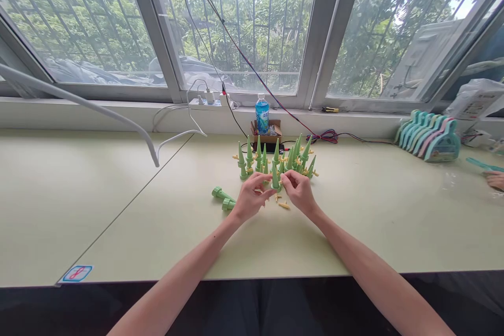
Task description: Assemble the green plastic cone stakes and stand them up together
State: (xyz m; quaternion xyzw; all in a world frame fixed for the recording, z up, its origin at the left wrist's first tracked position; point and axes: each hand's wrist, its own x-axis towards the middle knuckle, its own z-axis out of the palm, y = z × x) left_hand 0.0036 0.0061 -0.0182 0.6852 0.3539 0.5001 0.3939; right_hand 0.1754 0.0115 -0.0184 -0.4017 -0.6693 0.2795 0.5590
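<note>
A green plastic watering spike (274, 176) stands point up between my hands. My left hand (252, 195) is closed round its lower left side. On the right, my right hand (298, 189) pinches at the spike's side, where a bit of yellow shows; the fingers hide most of that small yellow valve. Just beyond my hands is a group of upright green spikes (305, 151), many with yellow valves sticking out. Loose yellow valves (284, 205) lie on the table below my fingers. Two green spikes (220, 193) lie on their sides left of my left hand.
A blue-liquid bottle (262, 114) stands by a small cardboard box (271, 138) at the back. Coiled cables (325, 135) lie to its right. Pastel hanger-like pieces (431, 136) stand at far right, near another person's hand (495, 180). A white cable (118, 115) hangs at left.
</note>
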